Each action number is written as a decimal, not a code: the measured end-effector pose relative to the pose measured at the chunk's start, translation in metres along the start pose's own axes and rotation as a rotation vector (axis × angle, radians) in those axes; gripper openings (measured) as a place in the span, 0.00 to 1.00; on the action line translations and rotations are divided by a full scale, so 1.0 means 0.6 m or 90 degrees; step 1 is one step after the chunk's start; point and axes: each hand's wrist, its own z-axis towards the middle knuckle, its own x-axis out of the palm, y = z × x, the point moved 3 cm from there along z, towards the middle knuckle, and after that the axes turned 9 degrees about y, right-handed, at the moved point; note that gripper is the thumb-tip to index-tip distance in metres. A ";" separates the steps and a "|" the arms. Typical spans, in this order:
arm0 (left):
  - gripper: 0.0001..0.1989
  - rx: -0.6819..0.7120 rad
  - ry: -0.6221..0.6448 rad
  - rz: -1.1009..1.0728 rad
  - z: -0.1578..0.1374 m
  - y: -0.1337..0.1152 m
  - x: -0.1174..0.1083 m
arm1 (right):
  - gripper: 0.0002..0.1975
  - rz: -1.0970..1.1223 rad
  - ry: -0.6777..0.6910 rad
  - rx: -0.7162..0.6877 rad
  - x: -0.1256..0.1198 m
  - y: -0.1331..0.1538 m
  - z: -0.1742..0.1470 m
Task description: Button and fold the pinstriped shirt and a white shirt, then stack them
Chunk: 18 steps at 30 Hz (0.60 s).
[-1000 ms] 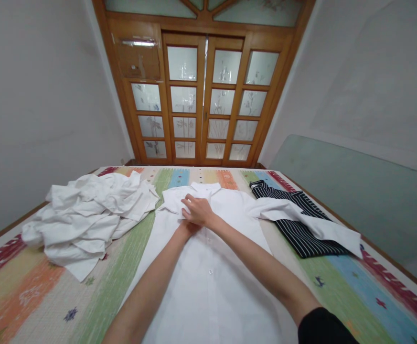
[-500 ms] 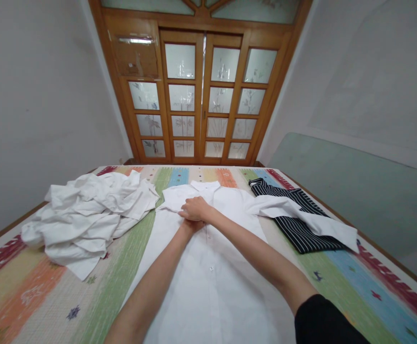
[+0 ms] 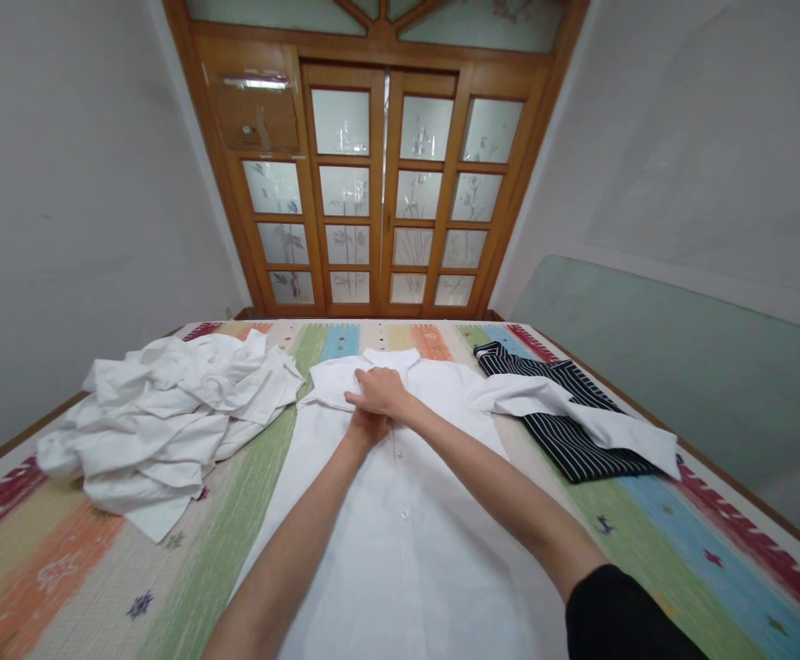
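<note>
A white button-up shirt (image 3: 406, 559) lies spread out, front side up, with its collar toward the far end. Its left-side sleeve is folded in over the chest, while the other sleeve (image 3: 606, 426) stretches out to the right. My right hand (image 3: 380, 391) rests over the upper chest of the shirt, thumb and forefinger apart at the folded cloth. Just below it, my left hand (image 3: 370, 427) is against the shirt front, crossed by the right hand. The left fingers are mostly hidden, so I cannot tell what they grip.
A crumpled heap of white cloth (image 3: 166, 403) lies at the left. Under the outstretched sleeve is a folded black-and-white striped garment (image 3: 564, 440). Everything rests on a colourful striped cover (image 3: 213, 559). Wooden glazed doors (image 3: 378, 183) stand beyond the far edge.
My right hand has shifted slightly up, and its thumb and forefinger have spread apart. My left hand has barely moved. The view has tilted a little.
</note>
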 end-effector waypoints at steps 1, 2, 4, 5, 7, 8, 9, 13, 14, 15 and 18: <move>0.21 -0.001 0.005 0.010 -0.003 0.001 -0.008 | 0.19 0.025 -0.017 0.016 -0.008 -0.018 0.001; 0.23 -0.012 0.008 0.018 -0.006 0.002 -0.017 | 0.17 0.053 -0.040 0.030 -0.016 -0.041 0.003; 0.27 -0.060 0.010 0.028 -0.013 0.005 -0.033 | 0.15 0.117 -0.117 0.068 -0.035 -0.097 0.002; 0.28 -0.090 0.013 0.029 -0.015 0.006 -0.040 | 0.15 0.148 -0.168 0.093 -0.045 -0.130 0.000; 0.28 -0.139 0.026 0.022 -0.018 0.006 -0.047 | 0.13 0.220 -0.265 0.136 -0.057 -0.199 -0.012; 0.27 -0.155 0.034 0.017 -0.018 0.006 -0.049 | 0.13 0.269 -0.309 0.158 -0.060 -0.234 -0.021; 0.27 -0.169 0.038 0.011 -0.017 0.007 -0.051 | 0.12 0.326 -0.343 0.190 -0.059 -0.268 -0.032; 0.27 -0.241 0.035 0.000 -0.020 0.033 -0.059 | 0.19 0.599 -0.403 0.370 -0.024 -0.368 -0.085; 0.27 -0.265 0.030 0.005 -0.022 0.045 -0.064 | 0.20 0.654 -0.415 0.404 -0.011 -0.381 -0.098; 0.28 -0.290 0.023 0.016 -0.026 0.058 -0.069 | 0.21 0.701 -0.418 0.427 0.002 -0.391 -0.110; 0.27 -0.345 0.000 0.052 -0.038 0.092 -0.086 | 0.24 0.792 -0.359 0.466 0.044 -0.402 -0.136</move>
